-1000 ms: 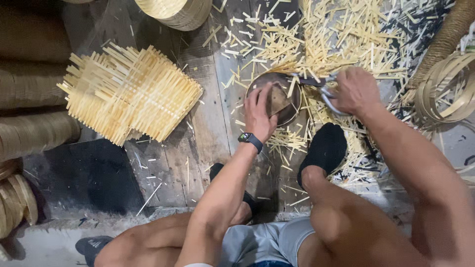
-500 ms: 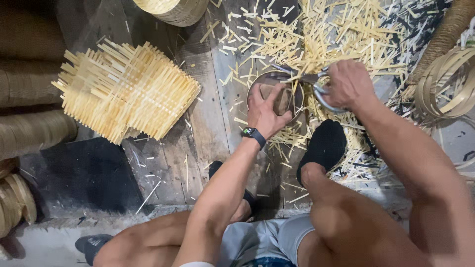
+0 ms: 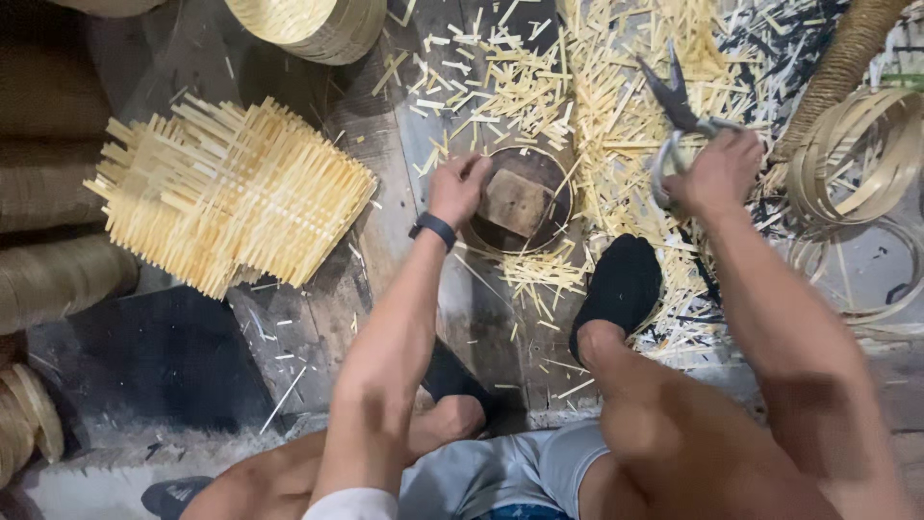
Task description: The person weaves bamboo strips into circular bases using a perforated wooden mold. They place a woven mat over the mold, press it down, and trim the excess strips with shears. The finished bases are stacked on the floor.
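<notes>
The plank floor [image 3: 318,327] fills the frame, dark and worn, and serves as the workbench: everything lies within arm's reach of the seated person. Across the upper centre and upper right spreads a thick litter of offcuts [image 3: 616,106], pale bamboo slivers lying where they were snipped. At centre left rests a woven mat [image 3: 226,193] of flat strips, its ends ragged and untrimmed, set aside clear of the litter. Bamboo hoops [image 3: 852,159] are stacked at the right edge, and a pile of round woven pieces [image 3: 308,24] sits at the top, both kept apart from the cutting spot. Rolled brown material lines the left edge; what it is cannot be told.

The right hand [image 3: 712,173], in the upper right, is closed through the loop handles of the shears [image 3: 679,101], blades pointing up the frame and lifted off the floor, apparently close together. A black-socked foot [image 3: 616,289] is planted at centre, just beside the block, seemingly as a brace.

The left hand [image 3: 457,188], a black watch on its wrist, sits at the left rim of a dark round block [image 3: 520,197] in the upper centre, fingers curled onto its edge as if to steady it; a thin hoop rings the block. Whether the fingers pinch that hoop cannot be told.
</notes>
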